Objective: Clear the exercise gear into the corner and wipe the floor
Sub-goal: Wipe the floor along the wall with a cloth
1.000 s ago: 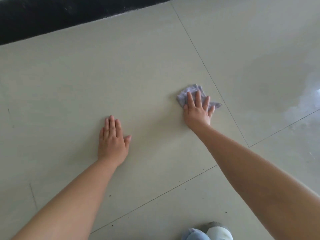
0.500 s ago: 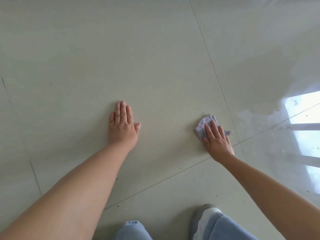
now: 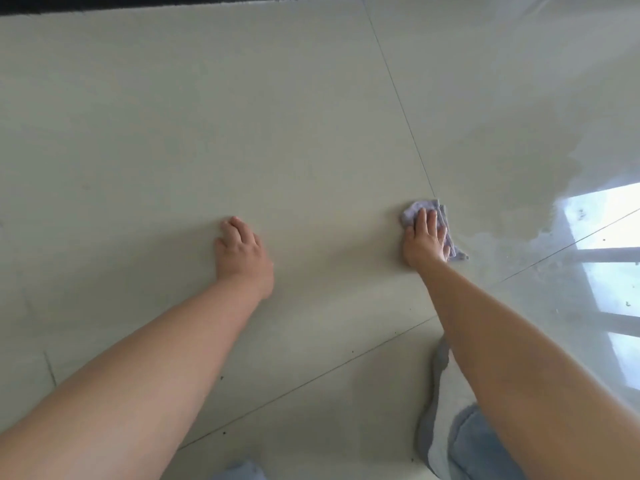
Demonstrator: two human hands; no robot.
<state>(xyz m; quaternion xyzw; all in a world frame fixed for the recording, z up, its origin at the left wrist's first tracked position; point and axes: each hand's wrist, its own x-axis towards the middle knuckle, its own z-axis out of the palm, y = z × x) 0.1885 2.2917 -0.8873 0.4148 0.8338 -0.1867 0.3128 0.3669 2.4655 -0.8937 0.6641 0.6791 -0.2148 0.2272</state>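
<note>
No exercise gear in sight, so it's wiping time: right hand (image 3: 425,241) presses flat-fingered on the grey rag (image 3: 441,220) by the tile seam, left hand (image 3: 242,252) braces with fingers loosely bent, dry beige floor (image 3: 207,133) ahead unwiped.

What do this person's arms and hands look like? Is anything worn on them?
Both forearms are bare right down to the wrists, with no sleeves in view. The left hand and right hand show no gloves, rings, watch or bracelets. Lower down, light blue jeans and a grey and white shoe are visible.
</note>
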